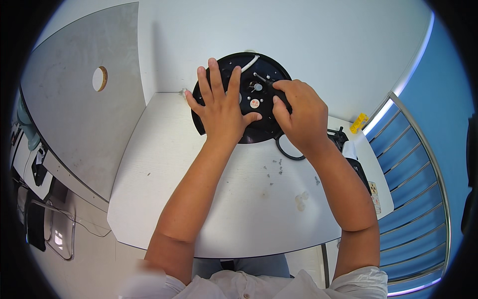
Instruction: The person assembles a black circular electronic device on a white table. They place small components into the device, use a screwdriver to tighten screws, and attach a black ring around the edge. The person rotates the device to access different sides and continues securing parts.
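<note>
A: Location of the workpiece?

B: The black round housing is at the far end of the white surface, near the wall. Whether it lies flat or leans, I cannot tell.

A: State of each grip?

B: Left hand: fingers spread across the housing, pinching nothing visible. Right hand: thumb and fingers pinching a black-handled tool, apparently a screwdriver. Most of its handle is concealed.

A: Recommended technique?

B: In my judgement, the left palm should bear down evenly, fingers clear of the tool's line. The tip should be seated squarely before force is applied, with pressure along the shaft; a slip could strike the central metal fitting or nick the white cable. The loose screws, scattered on the surface nearer the person, would be safer gathered together.

A: Appearance of the housing?

B: Dark, with a smooth outer rim. A round pale sticker with reddish marks sits below the central fitting, and small bright fastener heads show around it. Areas beneath both hands: not inspected.
</note>
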{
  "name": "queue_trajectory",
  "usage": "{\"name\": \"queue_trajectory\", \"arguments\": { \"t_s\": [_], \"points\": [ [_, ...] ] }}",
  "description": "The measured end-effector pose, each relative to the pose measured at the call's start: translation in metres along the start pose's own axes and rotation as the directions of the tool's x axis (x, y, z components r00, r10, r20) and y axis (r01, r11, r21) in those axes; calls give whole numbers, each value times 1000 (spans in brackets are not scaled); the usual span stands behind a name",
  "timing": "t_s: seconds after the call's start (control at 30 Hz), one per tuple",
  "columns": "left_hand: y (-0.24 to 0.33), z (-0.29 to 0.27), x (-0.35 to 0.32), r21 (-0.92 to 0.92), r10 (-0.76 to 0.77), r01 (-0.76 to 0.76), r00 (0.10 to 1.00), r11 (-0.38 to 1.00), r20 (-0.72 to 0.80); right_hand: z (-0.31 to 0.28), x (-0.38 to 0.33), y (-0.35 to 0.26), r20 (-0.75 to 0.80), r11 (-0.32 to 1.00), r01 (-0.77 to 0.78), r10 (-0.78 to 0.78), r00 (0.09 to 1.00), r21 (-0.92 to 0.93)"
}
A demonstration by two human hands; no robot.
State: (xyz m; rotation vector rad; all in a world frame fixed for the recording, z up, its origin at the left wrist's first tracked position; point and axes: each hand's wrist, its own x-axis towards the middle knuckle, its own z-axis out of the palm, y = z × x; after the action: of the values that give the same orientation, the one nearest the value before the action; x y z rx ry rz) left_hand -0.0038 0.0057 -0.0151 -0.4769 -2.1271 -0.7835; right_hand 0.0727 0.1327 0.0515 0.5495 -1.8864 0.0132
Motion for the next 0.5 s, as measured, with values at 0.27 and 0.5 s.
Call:
{"name": "queue_trajectory", "arguments": {
  "t_s": [0.27,0.5],
  "points": [
    [0,1,-1,6,-6,6,1000,1000,-4,-11,22,-6,143,977,-179,194,970,-111],
    [0,0,-1,-5,-2,2,1000,1000,-8,-17,55,-6,334,950,-259,304,892,-174]
  ]
}}
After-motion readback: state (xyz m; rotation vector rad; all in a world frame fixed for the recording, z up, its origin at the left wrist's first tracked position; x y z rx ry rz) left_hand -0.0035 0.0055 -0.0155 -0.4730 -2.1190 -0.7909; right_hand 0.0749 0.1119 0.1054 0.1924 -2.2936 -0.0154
